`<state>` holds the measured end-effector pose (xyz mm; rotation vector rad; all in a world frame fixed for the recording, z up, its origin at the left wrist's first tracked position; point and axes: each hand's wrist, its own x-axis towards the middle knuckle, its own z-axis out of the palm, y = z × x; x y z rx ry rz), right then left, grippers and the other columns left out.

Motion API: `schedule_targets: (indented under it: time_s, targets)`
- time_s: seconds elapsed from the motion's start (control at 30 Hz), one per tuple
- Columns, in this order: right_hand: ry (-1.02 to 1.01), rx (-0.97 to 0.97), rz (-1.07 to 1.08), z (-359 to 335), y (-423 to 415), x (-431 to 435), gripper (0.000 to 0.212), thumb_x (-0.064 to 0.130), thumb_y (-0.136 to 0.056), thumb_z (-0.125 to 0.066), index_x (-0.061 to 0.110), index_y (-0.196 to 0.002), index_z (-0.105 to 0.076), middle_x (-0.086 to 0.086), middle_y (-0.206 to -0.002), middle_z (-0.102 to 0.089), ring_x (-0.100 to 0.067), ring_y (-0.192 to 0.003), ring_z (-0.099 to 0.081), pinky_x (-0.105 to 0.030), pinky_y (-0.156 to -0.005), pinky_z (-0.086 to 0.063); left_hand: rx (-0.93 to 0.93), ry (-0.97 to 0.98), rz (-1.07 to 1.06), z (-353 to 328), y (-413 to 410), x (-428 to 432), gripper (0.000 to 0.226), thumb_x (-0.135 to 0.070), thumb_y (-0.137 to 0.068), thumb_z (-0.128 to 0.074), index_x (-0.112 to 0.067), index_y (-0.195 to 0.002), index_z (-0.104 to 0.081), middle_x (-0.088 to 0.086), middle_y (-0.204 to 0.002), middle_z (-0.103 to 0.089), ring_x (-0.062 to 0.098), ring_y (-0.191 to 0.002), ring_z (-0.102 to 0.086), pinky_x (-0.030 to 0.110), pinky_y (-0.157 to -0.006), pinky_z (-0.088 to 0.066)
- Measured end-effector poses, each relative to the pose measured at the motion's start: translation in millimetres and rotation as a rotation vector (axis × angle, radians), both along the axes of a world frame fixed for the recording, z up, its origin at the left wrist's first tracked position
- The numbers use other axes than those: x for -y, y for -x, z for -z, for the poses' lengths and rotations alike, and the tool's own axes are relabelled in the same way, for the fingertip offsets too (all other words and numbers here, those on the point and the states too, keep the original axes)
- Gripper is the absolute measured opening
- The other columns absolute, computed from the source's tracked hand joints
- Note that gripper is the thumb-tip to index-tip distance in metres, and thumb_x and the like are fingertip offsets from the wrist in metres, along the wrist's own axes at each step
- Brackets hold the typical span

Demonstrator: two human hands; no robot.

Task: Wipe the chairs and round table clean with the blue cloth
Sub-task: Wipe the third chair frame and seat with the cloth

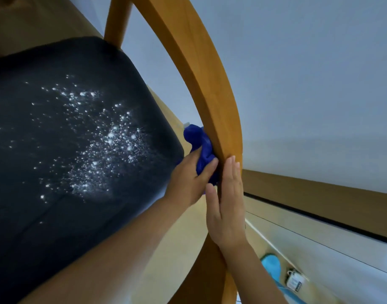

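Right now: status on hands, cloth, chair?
Left hand grips blue cloth against wooden chair back. Right hand flat on same rail. Seat speckled white, not yet wiped. Nothing in the way.

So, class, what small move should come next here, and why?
Probably slide the blue cloth up along the wooden chair rail: the left hand grips it against the rail, and the right hand braces flat opposite.
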<state>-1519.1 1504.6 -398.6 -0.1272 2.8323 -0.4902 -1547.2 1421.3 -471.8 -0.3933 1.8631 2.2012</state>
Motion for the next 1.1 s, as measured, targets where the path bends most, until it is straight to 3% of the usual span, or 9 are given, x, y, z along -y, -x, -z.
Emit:
schedule_targets:
  time_s: [0.2,0.43,0.57,0.67,0.77,0.8,0.87,0.97,1.1]
  targets:
    - [0.128,0.007,0.020,0.3,-2.9,-3.4,0.061,0.057,-0.095,-0.024,0.028,-0.146,-0.008,0.013,-0.156,-0.009,-0.004,-0.144,-0.003,-0.028,-0.118,-0.014,0.033,0.028,-0.086,16.5,5.3,-21.2,0.034,-0.044,-0.096,-0.036,-0.019,-0.088,-0.058,-0.006,-0.075,-0.064,0.008,-0.073,-0.062,0.027,-0.070,-0.051]
    - [0.147,0.006,-0.006,5.0,-3.1,-7.8,0.059,0.037,-0.093,-0.036,0.026,-0.145,-0.010,0.013,-0.154,-0.008,-0.007,-0.144,-0.003,-0.026,-0.117,-0.011,0.306,0.270,-0.058,64.4,18.0,-28.8,0.032,-0.034,-0.096,-0.040,-0.014,-0.080,-0.059,0.004,-0.082,-0.066,0.021,-0.082,-0.061,0.034,-0.077,-0.048]
    - [0.106,-0.013,-0.009,7.6,-3.4,-9.7,0.060,0.036,-0.093,-0.037,0.025,-0.145,-0.008,0.010,-0.154,-0.008,-0.009,-0.145,-0.003,-0.029,-0.117,-0.012,0.397,0.138,-0.194,35.8,11.5,-37.2,0.028,-0.033,-0.097,-0.042,-0.019,-0.078,-0.057,-0.006,-0.076,-0.060,0.012,-0.077,-0.057,0.023,-0.070,-0.041]
    - [0.112,-0.019,-0.012,6.4,-2.6,-10.5,0.060,0.035,-0.094,-0.036,0.022,-0.146,-0.009,0.009,-0.155,-0.009,-0.008,-0.145,-0.003,-0.031,-0.117,-0.012,0.331,-0.146,-0.312,9.1,-7.3,-43.5,0.021,-0.034,-0.096,-0.045,-0.027,-0.078,-0.054,-0.011,-0.071,-0.060,0.005,-0.072,-0.057,0.017,-0.067,-0.043]
    - [0.129,-0.005,0.004,5.3,-1.5,-10.7,0.058,0.035,-0.094,-0.035,0.026,-0.146,-0.009,0.012,-0.155,-0.009,-0.007,-0.144,-0.003,-0.035,-0.117,-0.013,0.234,-0.348,-0.297,10.7,-24.1,-58.2,0.029,-0.041,-0.089,-0.038,-0.025,-0.107,-0.054,-0.022,-0.107,-0.064,-0.002,-0.104,-0.056,0.019,-0.092,-0.044]
    - [0.135,-0.002,0.005,5.1,-1.8,-10.6,0.058,0.035,-0.094,-0.034,0.028,-0.145,-0.009,0.012,-0.154,-0.008,-0.006,-0.144,-0.003,-0.036,-0.118,-0.014,0.243,-0.311,-0.310,15.7,-22.0,-61.0,0.037,-0.043,-0.088,-0.037,-0.019,-0.111,-0.054,-0.011,-0.115,-0.063,0.009,-0.111,-0.056,0.030,-0.098,-0.044]
    - [0.141,0.002,0.001,5.4,-2.6,-10.7,0.057,0.035,-0.093,-0.033,0.032,-0.144,-0.007,0.015,-0.154,-0.007,-0.005,-0.144,-0.002,-0.037,-0.118,-0.014,0.242,-0.189,-0.366,19.4,-9.8,-61.3,0.030,-0.042,-0.089,-0.039,-0.019,-0.097,-0.056,0.008,-0.100,-0.063,0.021,-0.099,-0.060,0.038,-0.092,-0.048]
    - [0.142,0.005,-0.006,7.2,-1.5,-11.5,0.056,0.037,-0.093,-0.032,0.032,-0.144,-0.009,0.018,-0.153,-0.005,-0.003,-0.144,0.000,-0.031,-0.118,-0.011,0.210,0.037,-0.376,25.3,8.3,-55.0,0.030,-0.034,-0.096,-0.041,-0.023,-0.072,-0.053,-0.004,-0.068,-0.059,0.002,-0.066,-0.056,0.016,-0.064,-0.045]
    - [0.127,0.036,0.001,7.6,-0.4,-10.5,0.056,0.042,-0.091,-0.027,0.031,-0.143,-0.008,0.022,-0.151,0.000,0.002,-0.142,0.005,-0.030,-0.119,-0.007,0.395,0.219,-0.145,54.2,27.5,-38.8,0.042,-0.038,-0.097,-0.034,-0.021,-0.064,-0.054,0.001,-0.069,-0.060,0.019,-0.074,-0.059,0.029,-0.066,-0.041]
